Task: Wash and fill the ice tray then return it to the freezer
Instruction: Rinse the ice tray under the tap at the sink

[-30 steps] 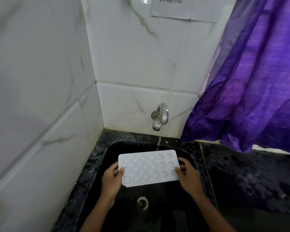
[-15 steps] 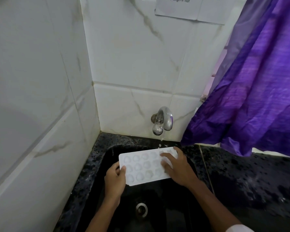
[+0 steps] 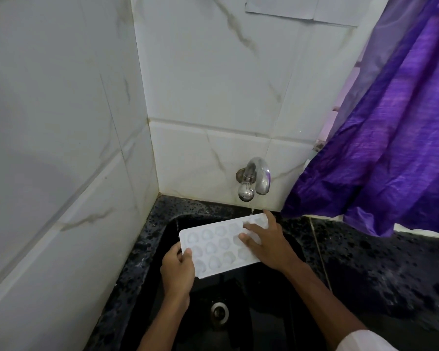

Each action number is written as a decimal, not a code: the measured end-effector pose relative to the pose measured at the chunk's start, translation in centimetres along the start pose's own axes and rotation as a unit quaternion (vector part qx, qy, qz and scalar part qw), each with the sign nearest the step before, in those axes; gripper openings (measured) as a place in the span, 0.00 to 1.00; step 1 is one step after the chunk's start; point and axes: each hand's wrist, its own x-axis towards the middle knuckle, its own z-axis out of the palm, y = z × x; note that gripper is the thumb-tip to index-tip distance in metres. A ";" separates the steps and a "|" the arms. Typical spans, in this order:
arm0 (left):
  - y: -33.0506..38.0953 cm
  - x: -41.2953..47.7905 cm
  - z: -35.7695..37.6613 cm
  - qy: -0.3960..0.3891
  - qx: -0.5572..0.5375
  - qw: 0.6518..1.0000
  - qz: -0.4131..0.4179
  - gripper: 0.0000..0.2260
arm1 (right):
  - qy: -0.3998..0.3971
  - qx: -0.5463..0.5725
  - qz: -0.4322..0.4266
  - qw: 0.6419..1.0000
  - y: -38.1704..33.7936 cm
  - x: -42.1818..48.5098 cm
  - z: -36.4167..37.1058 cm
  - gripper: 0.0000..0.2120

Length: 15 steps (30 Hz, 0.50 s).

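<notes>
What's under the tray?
The black sink, its drain showing nearer. The tray, gripped by the left hand with the right hand on top, covers the sink right beneath.

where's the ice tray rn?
Head view, lower centre: ice tray held over the black sink, just below the tap; left hand grips its left end, right hand lies flat on its right half.

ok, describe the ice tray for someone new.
Black sink in the tiled corner, under the chrome tap. The ice tray is the white slab over its basin, left hand gripping one end, right hand on top; only it has rows of rounded pockets.
</notes>
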 end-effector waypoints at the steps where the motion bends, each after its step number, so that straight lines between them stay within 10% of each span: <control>1: 0.1 0.0 -0.1 0.000 -0.005 1.000 -0.002 0.09 | -0.008 0.001 -0.001 1.000 0.1 0.0 -0.2 0.23; 15: 1.3 -1.3 -0.2 -0.003 0.008 1.000 0.020 0.09 | -0.036 -0.045 0.010 0.998 0.3 -0.5 -0.9 0.21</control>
